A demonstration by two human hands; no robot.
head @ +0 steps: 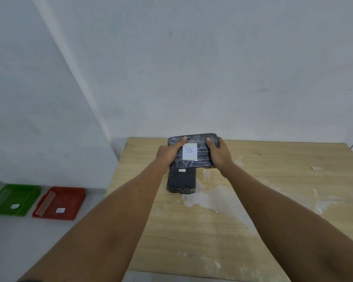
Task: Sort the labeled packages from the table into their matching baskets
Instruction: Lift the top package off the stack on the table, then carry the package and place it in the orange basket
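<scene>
A dark plastic-wrapped package point(200, 142) with a white label marked "B" is held tilted up above the wooden table point(273, 200). My left hand point(168, 155) grips its left side and my right hand point(218, 154) grips its right side, thumbs on top. Beneath it a second dark package point(180, 183) lies on the table, its white label mostly hidden by the held one. On the floor at the left sit a green basket point(0, 200) and a red basket point(73, 200), each with a small white label inside.
White walls rise behind the table and meet in a corner at the left. The table surface has white worn patches. A strip of small beige pieces lies in the red basket. Grey floor lies between the table and the baskets.
</scene>
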